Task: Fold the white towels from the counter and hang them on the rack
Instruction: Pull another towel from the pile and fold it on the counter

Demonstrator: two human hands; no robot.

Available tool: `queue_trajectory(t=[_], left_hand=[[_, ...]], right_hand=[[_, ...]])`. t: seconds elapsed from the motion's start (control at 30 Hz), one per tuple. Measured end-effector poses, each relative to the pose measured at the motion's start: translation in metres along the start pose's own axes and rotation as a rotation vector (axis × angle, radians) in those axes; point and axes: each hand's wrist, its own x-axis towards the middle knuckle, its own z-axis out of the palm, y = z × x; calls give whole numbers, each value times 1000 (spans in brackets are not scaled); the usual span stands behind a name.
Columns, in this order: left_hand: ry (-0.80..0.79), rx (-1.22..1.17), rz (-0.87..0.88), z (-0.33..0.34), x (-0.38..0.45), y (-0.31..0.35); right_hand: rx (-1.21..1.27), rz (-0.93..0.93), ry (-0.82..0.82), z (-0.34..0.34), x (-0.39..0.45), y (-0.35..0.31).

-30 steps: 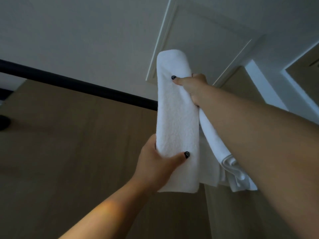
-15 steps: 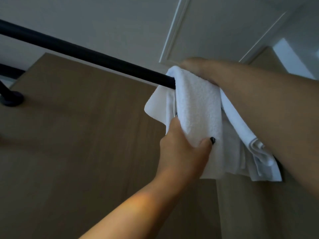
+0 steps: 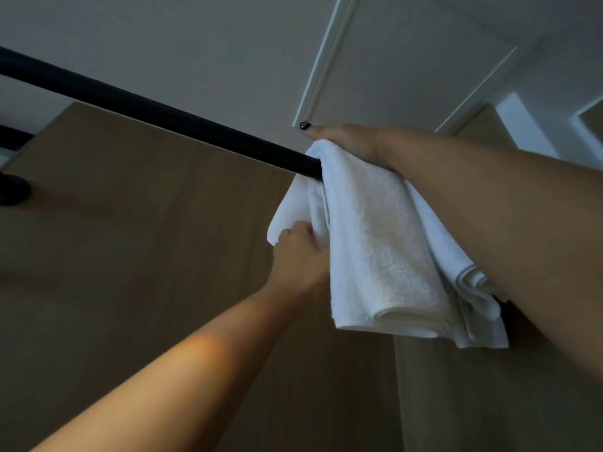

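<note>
Draping over the black rack bar [image 3: 156, 115], a folded white towel [image 3: 375, 243], pressed on top by the right hand [image 3: 352, 141] (fingers flat) and pinched at its back layer by the left hand [image 3: 300, 256].

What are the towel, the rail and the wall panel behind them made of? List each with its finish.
Towel: white terry cloth, likely cotton; nubby looped pile, soft drape.
Rail: probably metal, matte black; smooth round bar, hardly any glare.
Wall panel: wood or wood-look laminate, matte tan; faint straight grain, so real wood is uncertain.
</note>
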Motion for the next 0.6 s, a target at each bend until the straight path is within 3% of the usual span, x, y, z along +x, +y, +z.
queue_trajectory(t=[0.07,0.17,0.27,0.33,0.43,0.6], left_hand=[[-21,171,-26,5,3,8],[110,77,-143,6,9,18],[316,110,32,6,15,7],[366,198,162,4,17,-4],[293,240,256,-9,24,-6],[22,-5,97,-39,48,-6]], right_hand=[[-9,-3,-2,0,0,-1],[-11,-13,-14,3,-2,-2],[-65,5,25,6,-12,-6],[-124,-11,48,9,-20,-9],[-168,-36,72,12,-24,-10],[-184,-10,129,12,-27,-12]])
